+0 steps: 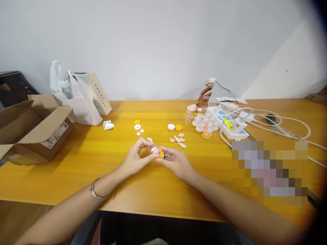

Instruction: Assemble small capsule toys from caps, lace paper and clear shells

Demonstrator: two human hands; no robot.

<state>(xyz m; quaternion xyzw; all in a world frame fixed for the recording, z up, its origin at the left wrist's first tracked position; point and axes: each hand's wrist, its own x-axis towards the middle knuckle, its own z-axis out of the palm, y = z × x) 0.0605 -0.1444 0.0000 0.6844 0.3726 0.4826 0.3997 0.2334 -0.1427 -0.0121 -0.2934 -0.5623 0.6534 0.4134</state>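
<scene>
I note a bag [85,108] holding a bottle [66,91]; my left hand [136,156] and right hand [176,159] grip a clear, orange-based capsule [160,153] containing white pieces [154,149].

Desk-side workspace, home or office unclear: wood-toned table [153,194], pale wall [143,47], power strip [221,118], cardboard box [48,127]

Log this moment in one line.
left hand: holding clear-and-orange capsule | right hand: holding same capsule | white openwork pieces: on table

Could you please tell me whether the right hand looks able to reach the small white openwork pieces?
Probably yes: the white openwork pieces lie just beyond the right hand with nothing visible between, though it holds the orange-and-clear capsule.
</scene>
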